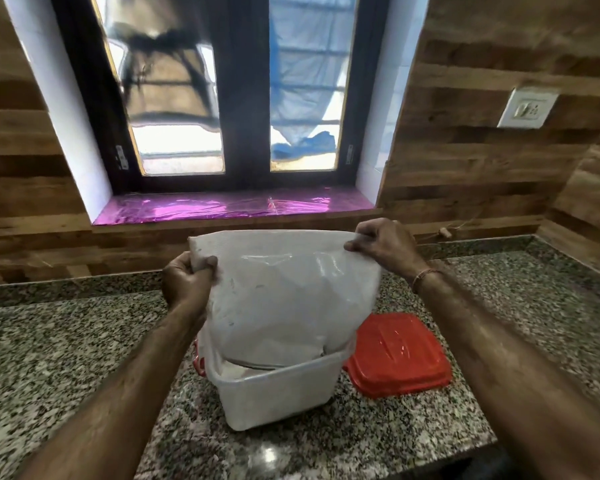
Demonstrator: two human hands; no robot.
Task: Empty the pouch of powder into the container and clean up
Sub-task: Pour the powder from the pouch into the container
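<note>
A large clear plastic pouch [284,292] of pale grey powder hangs upside down, its lower end inside a translucent white rectangular container [278,400] on the granite counter. My left hand [187,282] grips the pouch's upper left corner. At the upper right corner my right hand [381,244] pinches the pouch's edge. Powder shows inside the container under the pouch.
A red lid [399,355] lies flat on the counter [84,358] just right of the container. A red handle or clip [199,362] shows at the container's left side. A window sill with purple foil [232,206] runs behind, and a wall socket [527,107] sits at upper right.
</note>
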